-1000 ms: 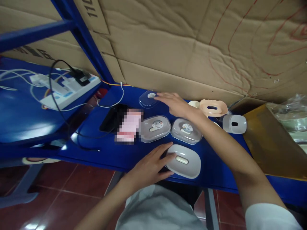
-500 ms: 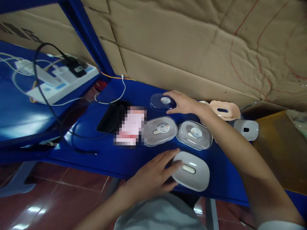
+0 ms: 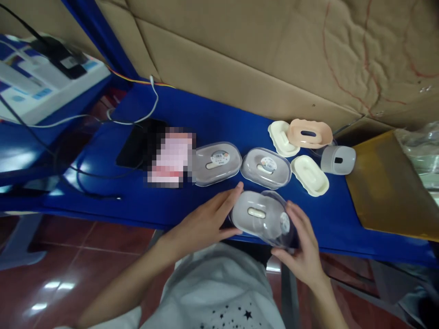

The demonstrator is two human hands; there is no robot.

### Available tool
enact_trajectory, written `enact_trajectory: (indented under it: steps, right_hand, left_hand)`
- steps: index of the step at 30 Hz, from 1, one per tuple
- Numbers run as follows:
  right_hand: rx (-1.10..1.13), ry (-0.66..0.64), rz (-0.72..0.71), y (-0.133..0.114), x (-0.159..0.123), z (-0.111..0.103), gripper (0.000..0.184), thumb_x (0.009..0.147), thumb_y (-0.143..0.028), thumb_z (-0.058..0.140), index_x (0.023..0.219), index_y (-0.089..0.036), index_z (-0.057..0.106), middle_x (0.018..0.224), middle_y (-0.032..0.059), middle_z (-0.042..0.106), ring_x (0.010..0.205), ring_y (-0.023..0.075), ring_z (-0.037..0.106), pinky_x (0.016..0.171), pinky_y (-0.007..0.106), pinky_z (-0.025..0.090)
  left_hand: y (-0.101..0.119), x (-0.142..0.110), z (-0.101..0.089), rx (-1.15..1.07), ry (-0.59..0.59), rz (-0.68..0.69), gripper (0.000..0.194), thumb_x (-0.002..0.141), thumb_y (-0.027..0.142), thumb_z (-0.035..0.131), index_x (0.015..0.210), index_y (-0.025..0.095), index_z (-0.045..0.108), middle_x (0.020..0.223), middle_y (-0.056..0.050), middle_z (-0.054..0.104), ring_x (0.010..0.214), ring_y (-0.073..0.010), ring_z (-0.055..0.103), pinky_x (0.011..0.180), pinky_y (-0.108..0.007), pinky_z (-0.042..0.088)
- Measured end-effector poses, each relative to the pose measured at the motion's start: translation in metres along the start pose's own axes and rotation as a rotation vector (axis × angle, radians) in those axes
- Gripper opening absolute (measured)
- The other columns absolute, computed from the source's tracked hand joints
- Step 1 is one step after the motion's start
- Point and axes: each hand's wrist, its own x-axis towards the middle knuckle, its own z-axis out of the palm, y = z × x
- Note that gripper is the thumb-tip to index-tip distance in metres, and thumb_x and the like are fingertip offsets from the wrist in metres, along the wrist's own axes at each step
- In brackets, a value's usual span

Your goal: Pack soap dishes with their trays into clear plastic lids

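Near the table's front edge sits a grey soap dish (image 3: 245, 211) with a cream oblong piece in its middle. My left hand (image 3: 214, 214) grips its left end between fingers and thumb. From the right, my right hand (image 3: 302, 242) holds a clear lid (image 3: 285, 223) with a round sticker, tilted over the dish's right part. Just beyond stand two grey soap dishes with clear stickered lids on, a left one (image 3: 219, 171) and a right one (image 3: 277, 177).
Behind on the right lie cream trays (image 3: 310, 176), a peach dish (image 3: 325, 135) and a grey dish (image 3: 345, 160), beside a brown box (image 3: 384, 183). A blurred pink item (image 3: 171, 157), black cable and power strip (image 3: 92, 75) are on the left. Cardboard lines the back.
My right hand has taken the clear lid from the back of the table and brought it to the near grey dish. My left hand has stayed at the dish.
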Motion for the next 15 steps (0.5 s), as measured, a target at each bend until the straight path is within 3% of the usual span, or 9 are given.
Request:
enact_trajectory:
  steps: [5,11,15]
  right_hand:
    - [-0.1,-0.026,-0.116,-0.006,0.009,0.012,0.079,0.1,-0.047,0.074,0.169,-0.04,0.037,0.175,0.0115,0.034,0.156,0.0406,0.043,0.117,0.065,0.049]
    - [-0.175,-0.007,-0.211,-0.002,0.015,0.017,0.077,0.102,-0.043,0.073,0.169,-0.041,0.036,0.174,0.0104,0.038,0.152,0.0394,0.049,0.117,0.063,0.049]
    - [-0.22,0.005,-0.222,0.0,0.013,0.021,0.08,0.101,-0.042,0.074,0.17,-0.041,0.034,0.175,0.0106,0.036,0.153,0.04,0.048,0.118,0.063,0.048]
  left_hand:
    - [-0.001,0.001,0.0,-0.004,0.002,0.017,0.112,0.101,0.057,0.072,0.173,0.041,-0.012,0.173,-0.014,0.041,0.156,-0.0355,0.047,0.123,-0.056,0.048]
    - [-0.003,0.001,0.001,0.021,-0.016,0.026,0.097,0.101,0.05,0.075,0.174,0.043,0.012,0.174,-0.009,0.04,0.157,-0.032,0.046,0.127,-0.054,0.045]
    - [-0.001,0.0,-0.001,0.033,-0.032,0.027,0.094,0.102,0.048,0.074,0.174,0.041,0.014,0.177,-0.009,0.034,0.161,-0.0317,0.041,0.129,-0.053,0.043]
